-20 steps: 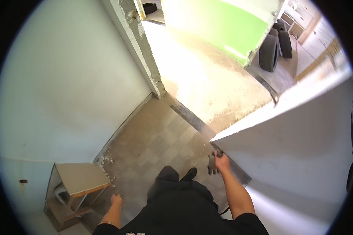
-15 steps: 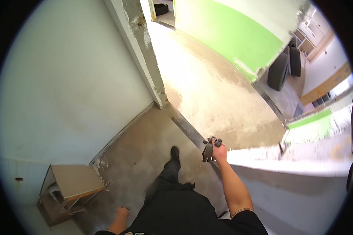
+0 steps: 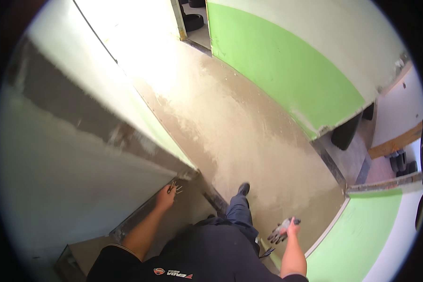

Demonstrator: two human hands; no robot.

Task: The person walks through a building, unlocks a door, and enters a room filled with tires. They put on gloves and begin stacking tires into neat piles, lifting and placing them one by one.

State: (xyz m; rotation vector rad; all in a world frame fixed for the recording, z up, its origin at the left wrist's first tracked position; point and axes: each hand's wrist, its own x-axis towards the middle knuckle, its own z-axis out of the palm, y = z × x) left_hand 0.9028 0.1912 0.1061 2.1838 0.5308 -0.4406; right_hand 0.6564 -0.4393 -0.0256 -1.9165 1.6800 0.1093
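Landmark for all entries: the dark threshold strip (image 3: 215, 198) on the floor of the doorway.

Left hand (image 3: 165, 197): bare, left of the strip and near it. Fingers closed around a cluster of thin metal prongs (image 3: 177, 189), which point out past the fingertips; whether one tool or several loose pieces cannot be told.

Right hand (image 3: 293, 229): bare, to the right of the strip and well apart from it, above the corridor floor. Grasping a grey work glove (image 3: 279, 232), darker at its finger ends, which hangs out on the side toward the strip; single or pair cannot be told.

Leg in dark trousers (image 3: 238, 211): just right of the strip, its black shoe (image 3: 243, 189) on the corridor side.

Corridor floor (image 3: 249, 136): pale, dusty and stained, spreading ahead and to the right of the strip.

Broken wall end (image 3: 122, 136): rough and grey, running down to the strip's left end.

Green-and-white wall (image 3: 277, 61): beyond the strip, across the corridor floor.

Black tyre (image 3: 192, 21): far ahead of the strip, lying flat in another doorway.

Wooden box (image 3: 82, 251): well left of the strip, partly behind the left sleeve.
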